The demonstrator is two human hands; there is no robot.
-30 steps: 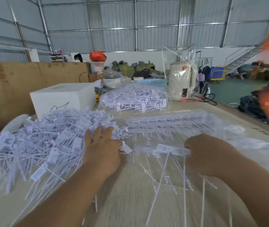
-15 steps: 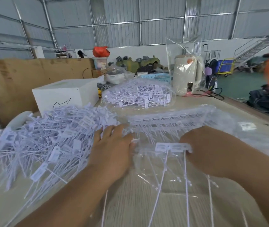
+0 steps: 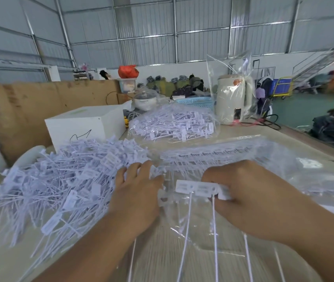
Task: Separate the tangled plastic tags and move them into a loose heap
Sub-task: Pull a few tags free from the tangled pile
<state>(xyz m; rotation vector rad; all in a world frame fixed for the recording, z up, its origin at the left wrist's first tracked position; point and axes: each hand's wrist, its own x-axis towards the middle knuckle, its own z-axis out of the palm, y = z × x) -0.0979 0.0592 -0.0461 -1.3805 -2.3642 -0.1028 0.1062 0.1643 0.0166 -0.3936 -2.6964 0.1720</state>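
Note:
A big loose heap of white plastic tags [image 3: 64, 180] covers the left half of the table. My left hand [image 3: 136, 192] lies palm down at the heap's right edge, fingers spread over the tags there. My right hand [image 3: 241, 196] pinches a short joined strip of tags [image 3: 198, 188] by its flat heads, with thin tails hanging toward me. Behind my hands lies a clear bag holding rows of joined tags [image 3: 223, 153]. What my left fingertips hold, if anything, is hidden.
Another bag full of tags [image 3: 174, 125] sits further back. A white box [image 3: 84, 125] stands behind the heap, with a brown board [image 3: 19, 110] along the left. A wrapped cream kettle [image 3: 233, 100], a blue basket [image 3: 196, 101] and black cables [image 3: 263, 123] stand at the rear.
My left hand has slid right from the heap toward the strip in my right hand. My right hand has kept its pinch on the strip.

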